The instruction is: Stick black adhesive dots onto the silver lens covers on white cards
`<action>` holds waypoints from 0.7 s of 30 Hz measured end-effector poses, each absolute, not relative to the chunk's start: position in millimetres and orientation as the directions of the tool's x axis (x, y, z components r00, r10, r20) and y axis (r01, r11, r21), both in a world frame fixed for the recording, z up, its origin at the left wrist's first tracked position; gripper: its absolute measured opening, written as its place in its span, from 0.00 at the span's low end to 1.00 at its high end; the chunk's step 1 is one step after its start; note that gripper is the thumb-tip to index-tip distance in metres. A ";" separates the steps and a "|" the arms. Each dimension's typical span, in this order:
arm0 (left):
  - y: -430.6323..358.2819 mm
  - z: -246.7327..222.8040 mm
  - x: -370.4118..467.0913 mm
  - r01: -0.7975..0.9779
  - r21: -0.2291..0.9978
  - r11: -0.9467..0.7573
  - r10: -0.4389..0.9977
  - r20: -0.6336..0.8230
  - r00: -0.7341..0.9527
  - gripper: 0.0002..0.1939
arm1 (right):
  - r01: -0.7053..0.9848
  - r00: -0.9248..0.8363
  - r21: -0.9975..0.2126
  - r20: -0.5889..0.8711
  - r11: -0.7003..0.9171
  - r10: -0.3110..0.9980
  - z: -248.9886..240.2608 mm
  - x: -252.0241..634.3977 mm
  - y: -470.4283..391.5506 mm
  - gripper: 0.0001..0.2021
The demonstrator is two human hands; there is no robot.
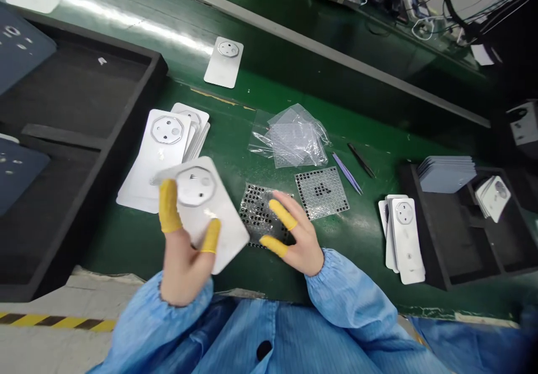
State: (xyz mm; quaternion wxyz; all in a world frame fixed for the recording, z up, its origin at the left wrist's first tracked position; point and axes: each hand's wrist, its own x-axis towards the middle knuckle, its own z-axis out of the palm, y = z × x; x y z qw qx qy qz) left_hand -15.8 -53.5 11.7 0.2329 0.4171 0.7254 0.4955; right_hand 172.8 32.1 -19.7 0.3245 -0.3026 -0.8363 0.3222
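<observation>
The left hand (187,264) has its grip clamped on a tilted white panel (222,225) at near centre-left, between a panel stack (140,164) and a dotted sheet (253,212). The right hand (306,246) has its fingers apart at the sheet; contact is unclear. I judge this a pick-up step, calling for a steady panel and a fine pinch. The desk (357,242) offers open room to the right.
</observation>
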 end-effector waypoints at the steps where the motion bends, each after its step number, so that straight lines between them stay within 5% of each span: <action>1: -56.2 12.3 -27.4 0.410 0.884 0.223 0.834 0.045 -0.550 0.33 | 0.317 -0.654 -0.687 0.341 0.654 0.676 -25.4 172.6 31.1 0.26; 4: -62.5 11.1 -48.8 0.442 0.808 0.390 0.853 -0.137 -0.503 0.17 | 0.326 -0.693 -0.639 0.339 0.696 0.636 -38.5 172.1 30.1 0.21; 10: -48.5 8.6 -25.6 0.361 0.852 0.380 0.918 -0.300 -0.258 0.22 | 0.269 -0.642 -0.679 0.402 0.683 0.653 -27.6 175.4 37.7 0.18; 17: -40.7 11.7 0.7 0.114 0.926 0.360 0.918 -0.330 -0.219 0.14 | 0.229 -0.640 -0.671 0.442 0.705 0.629 -4.7 172.3 37.0 0.16; 21: -42.2 11.3 2.2 0.121 0.921 0.370 0.918 -0.343 -0.197 0.13 | 0.223 -0.719 -0.517 0.485 0.827 0.497 -1.5 167.8 34.0 0.10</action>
